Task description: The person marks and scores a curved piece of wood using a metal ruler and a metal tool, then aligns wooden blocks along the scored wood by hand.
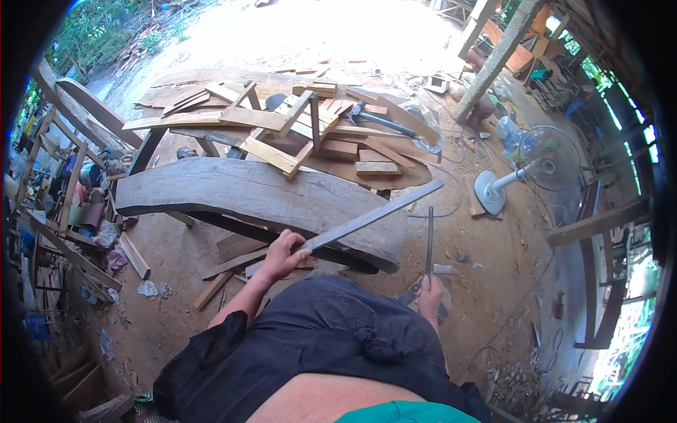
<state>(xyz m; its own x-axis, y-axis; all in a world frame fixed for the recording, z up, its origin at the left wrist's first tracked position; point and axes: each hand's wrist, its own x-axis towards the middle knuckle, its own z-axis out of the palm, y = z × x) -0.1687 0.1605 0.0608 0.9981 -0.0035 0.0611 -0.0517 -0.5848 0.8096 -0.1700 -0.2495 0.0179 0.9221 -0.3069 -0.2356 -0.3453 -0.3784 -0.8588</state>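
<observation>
My left hand (283,255) grips the near end of a long, flat grey strip (374,216), which looks like a metal blade. The strip slants up and away to the right, its far part over the right end of a thick curved wooden slab (233,180). On the right, my right hand (429,296) is closed around the lower end of a thin dark rod (430,243), perhaps a file. This rod points straight away from me, apart from the strip. Whether it has a handle is hidden in my fist.
Beyond the slab, a pile of wood offcuts (303,123) covers a work surface, with a hammer (381,120) on it. A white standing fan (493,190) is at right. Several wood pieces (233,271) lie under the slab. A cluttered rack (70,183) lines the left.
</observation>
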